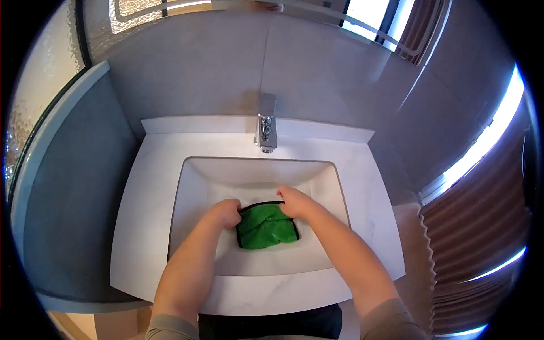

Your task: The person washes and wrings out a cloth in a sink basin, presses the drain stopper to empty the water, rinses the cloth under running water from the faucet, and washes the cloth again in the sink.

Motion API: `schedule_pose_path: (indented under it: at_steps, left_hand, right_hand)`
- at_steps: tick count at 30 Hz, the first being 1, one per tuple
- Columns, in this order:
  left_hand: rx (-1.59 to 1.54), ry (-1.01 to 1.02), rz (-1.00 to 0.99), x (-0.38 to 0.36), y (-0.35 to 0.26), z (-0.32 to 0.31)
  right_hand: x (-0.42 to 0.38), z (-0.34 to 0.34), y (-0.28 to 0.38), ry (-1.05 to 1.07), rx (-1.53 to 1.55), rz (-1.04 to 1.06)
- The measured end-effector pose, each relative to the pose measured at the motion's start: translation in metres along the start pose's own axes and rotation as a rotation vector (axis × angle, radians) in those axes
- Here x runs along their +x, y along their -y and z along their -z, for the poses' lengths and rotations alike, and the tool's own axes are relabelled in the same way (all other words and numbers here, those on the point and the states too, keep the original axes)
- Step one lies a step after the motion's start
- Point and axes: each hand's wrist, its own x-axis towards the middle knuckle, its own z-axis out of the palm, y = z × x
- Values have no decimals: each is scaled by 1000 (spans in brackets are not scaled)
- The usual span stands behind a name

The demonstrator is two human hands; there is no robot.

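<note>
A green cloth with black edging hangs spread out inside the white sink basin. My left hand grips its upper left corner with curled fingers. At the upper right corner, my right hand pinches the black edge. The cloth's top edge runs between both hands, and its face is lightly creased. Behind the basin stands a chrome faucet, a little beyond my hands.
The white countertop surrounds the basin. A grey wall rises behind it, with a mirror above. To the left is a grey partition; a brown pleated curtain hangs on the right.
</note>
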Motion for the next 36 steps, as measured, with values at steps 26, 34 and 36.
schedule_pose_path:
  at_steps: [26, 34, 36]
  left_hand:
    - [92, -481, -189, -16, -50, 68]
    - [456, -349, -372, -61, -44, 56]
    - [491, -243, -423, -57, -27, 34]
  right_hand:
    - [-30, 90, 27, 33, -266, 150]
    - [-49, 65, 19, 18, -427, 572]
    - [-60, 43, 14, 73, -432, 588]
